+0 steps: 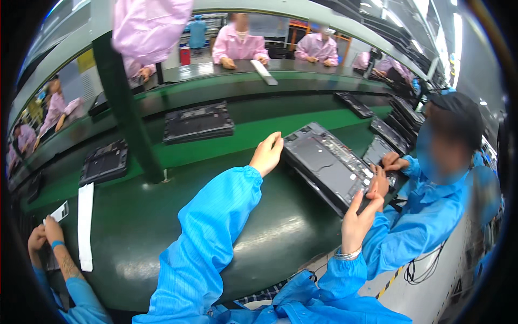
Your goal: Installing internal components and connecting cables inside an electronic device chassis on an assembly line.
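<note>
While a green surface [135,227] spreads left to right, stacked open laptop bases [324,164] at right are held: left hand [267,154] gripping the left end, right hand [360,220] the near-right end. Even, level support should protect exposed circuitry [345,155].

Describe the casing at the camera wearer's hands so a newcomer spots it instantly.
Start at the dark green workbench. Right of the picture's centre is a dark rectangular casing with exposed circuitry. Unlike the other casings, it is between the wearer's left hand and right hand.
</note>
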The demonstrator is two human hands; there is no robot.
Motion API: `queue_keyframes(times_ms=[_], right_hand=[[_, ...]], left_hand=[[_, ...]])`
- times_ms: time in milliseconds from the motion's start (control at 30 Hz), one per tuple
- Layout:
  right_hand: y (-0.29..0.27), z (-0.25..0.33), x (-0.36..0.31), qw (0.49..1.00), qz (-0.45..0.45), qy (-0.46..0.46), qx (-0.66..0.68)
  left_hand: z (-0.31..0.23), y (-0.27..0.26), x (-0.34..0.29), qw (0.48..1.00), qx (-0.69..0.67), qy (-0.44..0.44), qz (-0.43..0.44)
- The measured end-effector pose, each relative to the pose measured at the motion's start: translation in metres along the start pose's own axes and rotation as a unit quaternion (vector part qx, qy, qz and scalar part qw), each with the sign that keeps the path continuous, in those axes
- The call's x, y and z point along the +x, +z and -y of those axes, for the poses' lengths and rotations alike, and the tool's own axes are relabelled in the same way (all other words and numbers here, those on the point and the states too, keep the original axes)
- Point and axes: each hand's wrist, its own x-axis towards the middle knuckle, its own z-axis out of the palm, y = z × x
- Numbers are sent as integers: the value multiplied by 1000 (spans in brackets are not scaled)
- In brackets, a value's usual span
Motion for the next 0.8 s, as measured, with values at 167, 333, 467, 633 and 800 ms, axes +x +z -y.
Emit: queue_keyframes(times_ms=[167,333,467,633,800], right_hand=[[7,-37,-9,996,28,18,83],[7,-29,-17,988,21,12,153],[-2,-14,-28,977,4,6,215],[-14,13,-54,952,37,-25,302],[-25,-6,-88,912,142,23,384]], left_hand=[[16,30,15,998,39,30,-50],[-28,16,-7,997,-63,-21,-48],[-53,-12,-45,993,-89,-48,-55],[-71,-71,-140,987,-63,-43,-138],[-107,-90,-271,971,101,-66,-207]])
